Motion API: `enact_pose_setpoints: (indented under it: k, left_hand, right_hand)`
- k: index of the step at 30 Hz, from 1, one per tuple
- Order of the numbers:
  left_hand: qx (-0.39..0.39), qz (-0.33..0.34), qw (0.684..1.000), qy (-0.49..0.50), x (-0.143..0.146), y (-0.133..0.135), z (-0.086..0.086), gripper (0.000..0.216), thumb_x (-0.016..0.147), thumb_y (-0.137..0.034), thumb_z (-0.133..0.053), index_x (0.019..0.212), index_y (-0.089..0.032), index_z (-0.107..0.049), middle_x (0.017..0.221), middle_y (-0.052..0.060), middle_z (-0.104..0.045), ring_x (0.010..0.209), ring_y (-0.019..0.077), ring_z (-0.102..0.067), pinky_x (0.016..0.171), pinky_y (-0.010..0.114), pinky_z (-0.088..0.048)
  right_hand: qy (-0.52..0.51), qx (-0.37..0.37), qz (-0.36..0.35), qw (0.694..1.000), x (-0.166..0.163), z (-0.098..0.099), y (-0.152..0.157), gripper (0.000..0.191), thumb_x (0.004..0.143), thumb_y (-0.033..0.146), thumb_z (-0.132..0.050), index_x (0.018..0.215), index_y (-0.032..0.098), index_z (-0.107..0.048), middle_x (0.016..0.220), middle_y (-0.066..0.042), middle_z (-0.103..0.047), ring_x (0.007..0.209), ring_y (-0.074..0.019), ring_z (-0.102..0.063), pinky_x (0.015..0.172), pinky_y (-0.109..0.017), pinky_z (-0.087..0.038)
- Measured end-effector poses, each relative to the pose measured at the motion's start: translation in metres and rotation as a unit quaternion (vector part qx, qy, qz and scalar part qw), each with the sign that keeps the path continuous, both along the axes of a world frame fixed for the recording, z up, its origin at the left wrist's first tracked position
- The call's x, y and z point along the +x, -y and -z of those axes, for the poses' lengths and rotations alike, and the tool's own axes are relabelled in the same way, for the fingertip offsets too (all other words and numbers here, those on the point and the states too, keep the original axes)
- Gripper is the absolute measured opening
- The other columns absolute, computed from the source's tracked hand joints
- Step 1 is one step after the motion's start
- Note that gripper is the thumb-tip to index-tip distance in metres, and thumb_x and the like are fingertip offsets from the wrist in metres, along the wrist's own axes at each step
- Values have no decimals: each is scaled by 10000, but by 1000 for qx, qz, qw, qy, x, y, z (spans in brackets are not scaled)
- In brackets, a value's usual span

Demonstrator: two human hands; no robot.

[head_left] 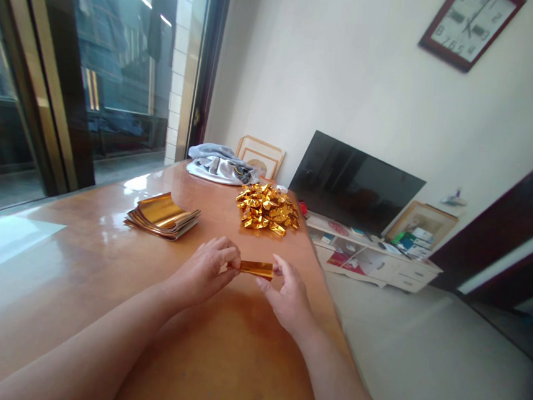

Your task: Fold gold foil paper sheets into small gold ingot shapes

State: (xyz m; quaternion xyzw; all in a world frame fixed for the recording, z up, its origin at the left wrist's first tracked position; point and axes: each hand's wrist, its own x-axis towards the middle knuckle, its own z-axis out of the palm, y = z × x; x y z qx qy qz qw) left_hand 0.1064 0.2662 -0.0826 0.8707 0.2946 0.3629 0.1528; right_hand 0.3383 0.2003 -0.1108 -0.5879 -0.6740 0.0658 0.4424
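A narrow folded strip of gold foil paper (255,269) stretches between my two hands, just above the wooden table. My left hand (211,267) pinches its left end between thumb and fingers. At the other end, my right hand (289,292) has its thumb and forefinger on the strip's edges. Beyond my left hand lies a stack of curled gold foil sheets (162,216). Past the strip, a heap of folded gold foil pieces (268,209) sits near the table's right edge.
The glossy wooden table (76,295) ends on the right above a tiled floor. Folded cloth and a bag (223,164) lie at its far end, before a leaning picture frame (263,156). Beyond stand a television (356,183) and a white cabinet (382,266); a glass door is at left.
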Motion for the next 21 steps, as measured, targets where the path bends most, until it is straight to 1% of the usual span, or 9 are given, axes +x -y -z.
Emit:
enact_pose_setpoints:
  k: [2, 3, 5, 8, 10, 14, 17, 19, 21]
  left_hand:
    - [3, 12, 1000, 22, 0, 1, 0, 112, 917, -224, -549, 824, -213, -610, 1071, 63, -618, 994, 204, -577, 877, 320, -431]
    - [-2, 19, 999, 29, 0, 1, 0, 119, 920, -220, -543, 821, -211, -607, 1085, 67, -613, 1013, 204, -578, 888, 317, -434]
    - [-19, 29, 999, 34, 0, 1, 1, 114, 918, -206, -533, 823, -207, -596, 1067, 64, -614, 991, 195, -587, 868, 303, -445]
    - [-55, 32, 998, 24, 1, 1, 3, 70, 895, -186, -537, 850, -210, -585, 923, 28, -625, 836, 168, -587, 754, 274, -448]
    - [-71, 29, 997, 15, 1, 1, 4, 57, 878, -178, -542, 849, -212, -578, 838, 4, -614, 762, 157, -565, 699, 264, -432]
    - [-93, 23, 995, 21, 3, 1, 6, 46, 867, -185, -538, 831, -211, -548, 779, -16, -597, 707, 145, -541, 652, 256, -411]
    - [-115, 18, 992, 43, 4, 1, 9, 30, 861, -208, -563, 868, -212, -534, 784, -22, -602, 707, 142, -548, 648, 254, -418]
    - [-129, 22, 990, 54, 4, 0, 10, 84, 861, -219, -577, 941, -213, -555, 807, -20, -619, 719, 143, -564, 658, 253, -432]
    - [-126, 36, 990, 50, 4, 0, 9, 93, 874, -225, -573, 965, -211, -592, 836, -7, -634, 739, 145, -581, 675, 254, -445]
  right_hand:
    - [-44, -31, -7, 999, 0, 0, -1, 638, 798, 418, -743, 1362, 196, -545, 1172, -111, -660, 1049, -253, -624, 945, -415, -505]
    - [-67, -45, -16, 997, 0, 0, -1, 613, 795, 420, -743, 1337, 195, -566, 1156, -103, -671, 1037, -250, -630, 931, -407, -511]
    - [-107, -71, -51, 990, 0, -3, -1, 490, 820, 413, -717, 1248, 194, -626, 1093, -81, -697, 985, -236, -642, 885, -379, -522]
    - [-131, -82, -95, 983, 0, -9, 0, 286, 872, 385, -659, 1083, 195, -695, 994, -52, -717, 901, -211, -643, 819, -333, -520]
    - [-124, -66, -94, 986, 0, -12, 1, 231, 879, 376, -653, 1015, 199, -710, 954, -43, -711, 892, -207, -633, 809, -320, -510]
    - [-91, -19, -84, 992, 2, -14, 1, 183, 895, 372, -633, 875, 206, -708, 842, -18, -652, 831, -185, -607, 778, -295, -483]
    - [-78, 8, -88, 993, 2, -15, 2, 201, 916, 369, -606, 814, 213, -680, 793, -5, -602, 779, -167, -583, 741, -280, -471]
    - [-79, 20, -98, 992, 2, -16, 4, 194, 923, 360, -596, 814, 217, -667, 798, -6, -599, 777, -164, -581, 738, -278, -475]
    - [-77, 27, -107, 991, 1, -17, 5, 181, 925, 347, -594, 814, 220, -661, 814, -11, -613, 789, -167, -590, 749, -282, -485]
